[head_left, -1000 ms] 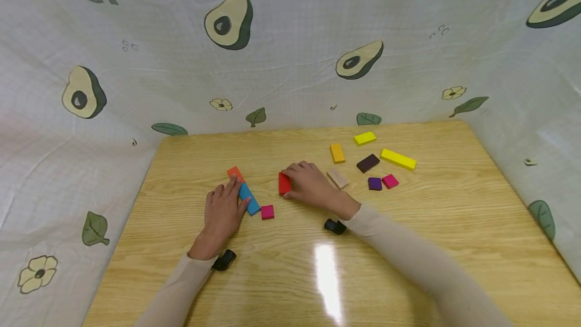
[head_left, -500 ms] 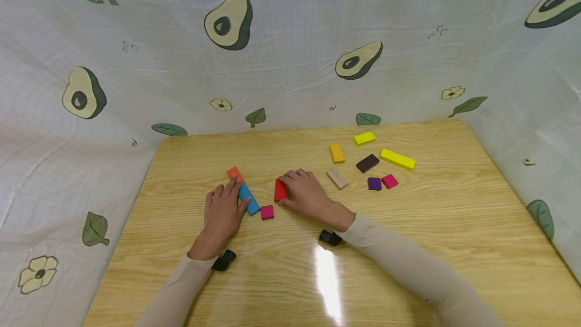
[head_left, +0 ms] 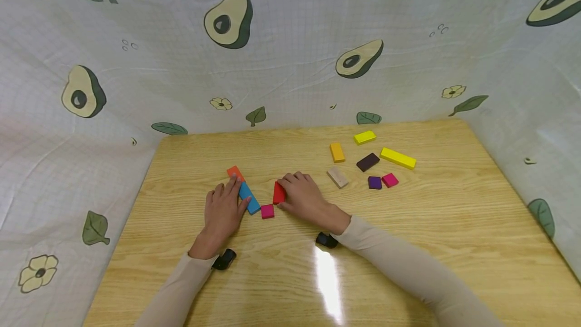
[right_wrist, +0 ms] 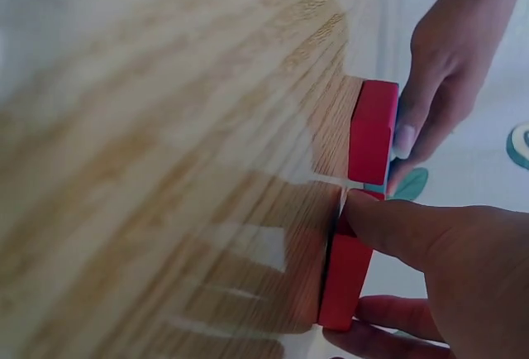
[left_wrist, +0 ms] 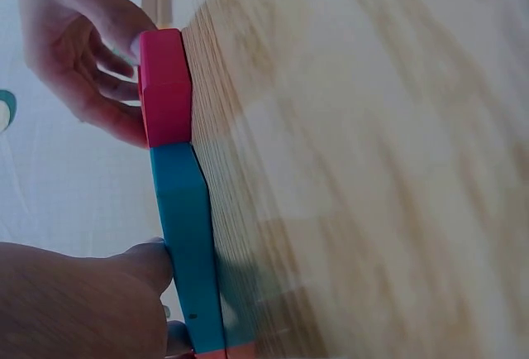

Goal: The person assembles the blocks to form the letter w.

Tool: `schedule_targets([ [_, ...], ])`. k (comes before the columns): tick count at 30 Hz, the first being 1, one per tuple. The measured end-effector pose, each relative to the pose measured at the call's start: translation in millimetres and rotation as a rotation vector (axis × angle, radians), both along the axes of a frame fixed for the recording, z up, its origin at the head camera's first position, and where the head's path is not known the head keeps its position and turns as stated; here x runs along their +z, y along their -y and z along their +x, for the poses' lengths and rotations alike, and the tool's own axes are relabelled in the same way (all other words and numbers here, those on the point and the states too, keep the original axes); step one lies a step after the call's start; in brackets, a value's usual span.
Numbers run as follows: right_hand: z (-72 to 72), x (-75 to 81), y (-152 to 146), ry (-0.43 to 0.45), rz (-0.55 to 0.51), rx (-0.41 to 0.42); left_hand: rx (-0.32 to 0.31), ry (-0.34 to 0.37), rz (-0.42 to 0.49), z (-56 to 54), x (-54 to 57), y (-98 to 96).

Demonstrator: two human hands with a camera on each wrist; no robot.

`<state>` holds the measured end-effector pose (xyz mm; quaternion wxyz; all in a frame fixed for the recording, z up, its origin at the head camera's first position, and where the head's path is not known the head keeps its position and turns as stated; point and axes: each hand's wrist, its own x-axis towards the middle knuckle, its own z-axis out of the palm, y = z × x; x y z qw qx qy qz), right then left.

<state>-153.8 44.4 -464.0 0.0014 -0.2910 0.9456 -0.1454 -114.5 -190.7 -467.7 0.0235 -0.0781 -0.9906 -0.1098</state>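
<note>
An orange block [head_left: 235, 172] and a blue block [head_left: 249, 198] lie end to end in a slanting row. My left hand [head_left: 223, 209] rests against them, fingertips at their joint and thumb touching the blue block's side. At the blue block's near end sits a small magenta block [head_left: 268, 211]. A red block [head_left: 279, 193] stands just beyond the magenta one, between the thumb and fingers of my right hand [head_left: 303, 197]. The right wrist view shows the thumb on one end of the red block [right_wrist: 344, 280] and fingers at its other end.
On the right half of the wooden table [head_left: 454, 206] lie an orange-yellow block [head_left: 337, 153], a short yellow block [head_left: 365, 138], a long yellow block [head_left: 398, 158], a dark brown block [head_left: 368, 162], a beige block [head_left: 338, 177], a purple block [head_left: 374, 182] and another magenta block [head_left: 390, 180].
My right hand has slid the red block left and nearer to me, bringing it close to the small magenta block and turning it slightly. My left hand has stayed in place.
</note>
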Motion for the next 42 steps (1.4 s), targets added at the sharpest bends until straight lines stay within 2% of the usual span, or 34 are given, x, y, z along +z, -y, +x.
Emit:
schedule_targets([
  [6,1.8,0.3,0.4,-0.028,0.035,-0.001,-0.002,-0.002,0.002,-1.0,-0.1,-0.4],
  [13,3.1,5.8,-10.4,0.019,0.005,-0.018,-0.004,0.008,0.003,0.0,-0.3,-0.4],
  [22,1.5,15.4,-46.4,0.022,-0.058,-0.011,-0.001,0.015,0.004,-0.1,-1.1,-0.2],
  [29,-2.5,14.5,-75.0,0.005,-0.080,-0.022,-0.001,0.009,0.007,0.2,1.1,-1.0],
  [35,-9.0,10.6,-96.1,0.015,-0.061,-0.035,-0.002,-0.013,0.015,0.6,0.5,-1.0],
  [42,-15.0,8.5,-116.9,0.035,-0.035,-0.023,0.002,0.016,0.010,1.0,2.8,-0.8],
])
